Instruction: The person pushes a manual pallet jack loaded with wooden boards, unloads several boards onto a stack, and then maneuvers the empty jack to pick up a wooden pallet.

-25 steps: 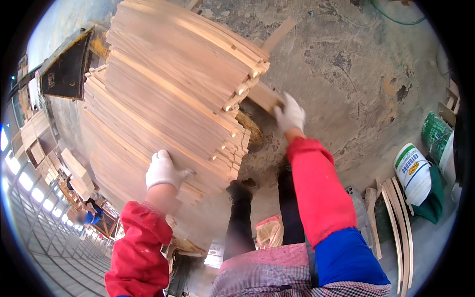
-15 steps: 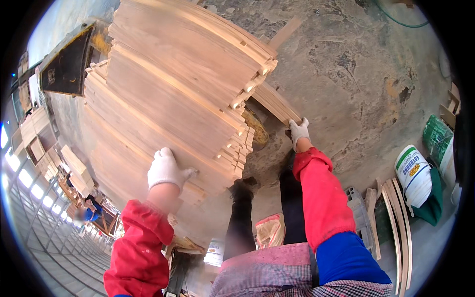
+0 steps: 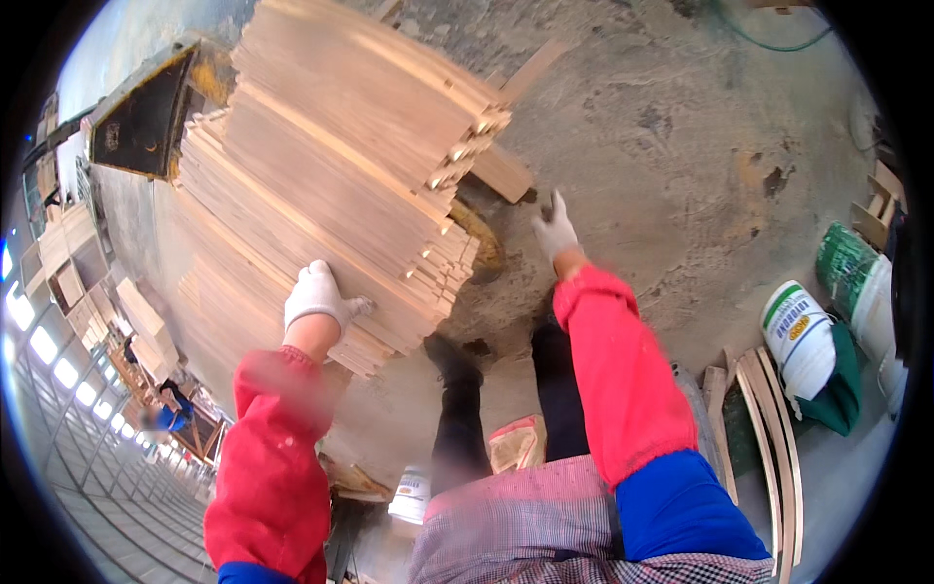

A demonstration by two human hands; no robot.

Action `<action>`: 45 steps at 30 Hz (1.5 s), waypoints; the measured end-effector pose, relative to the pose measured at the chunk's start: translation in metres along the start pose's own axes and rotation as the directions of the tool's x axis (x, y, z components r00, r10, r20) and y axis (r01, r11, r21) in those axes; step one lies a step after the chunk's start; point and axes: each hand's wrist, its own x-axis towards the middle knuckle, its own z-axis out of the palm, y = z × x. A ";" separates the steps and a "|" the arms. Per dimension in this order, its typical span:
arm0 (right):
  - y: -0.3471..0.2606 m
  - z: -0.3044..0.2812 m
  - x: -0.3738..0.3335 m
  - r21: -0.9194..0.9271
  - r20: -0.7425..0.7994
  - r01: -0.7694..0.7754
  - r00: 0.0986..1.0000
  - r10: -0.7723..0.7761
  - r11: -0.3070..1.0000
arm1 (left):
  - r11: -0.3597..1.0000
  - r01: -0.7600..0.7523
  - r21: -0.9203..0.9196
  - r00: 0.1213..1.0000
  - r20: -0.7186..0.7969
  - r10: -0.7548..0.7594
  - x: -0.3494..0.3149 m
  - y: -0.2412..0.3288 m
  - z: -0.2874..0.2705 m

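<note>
A broad stack of long light-brown wooden boards [image 3: 331, 146] fills the upper left, its uneven ends facing right. My left hand [image 3: 319, 300], in a white glove, rests on the top boards near the stack's close side, thumb spread from the fingers. A short plank end [image 3: 503, 173] juts out low from beneath the stack's right side. My right hand [image 3: 556, 229], gloved in white too, is held just right of that plank end, apart from it, with fingers stretched and nothing in them.
A yellow-and-black metal frame [image 3: 146, 117] stands beyond the stack. At right are a white bucket [image 3: 800, 331], a green-and-white bucket [image 3: 846, 268] and curved wood strips [image 3: 769, 419]. A paper sack [image 3: 518, 446] and a small white bucket [image 3: 411, 494] are by my feet.
My right hand has let go of the low plank and moved slightly left. The plank sticks out less from under the stack. My left hand still rests on the boards.
</note>
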 end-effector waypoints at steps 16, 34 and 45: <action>0.068 -0.495 -0.495 0.357 -0.598 -0.616 0.427 0.678 0.703 | 0.832 -0.422 -0.360 0.820 0.241 0.519 -0.200 0.148 0.008; -0.474 -0.399 -0.104 -0.307 0.006 -0.047 0.999 0.051 0.951 | 0.456 0.260 -0.851 0.965 0.215 -0.150 -0.089 0.039 -0.090; -0.738 -0.368 0.120 -0.828 0.383 0.271 0.912 0.144 0.491 | 0.029 0.025 -0.999 0.995 0.022 -0.099 -0.070 0.150 -0.350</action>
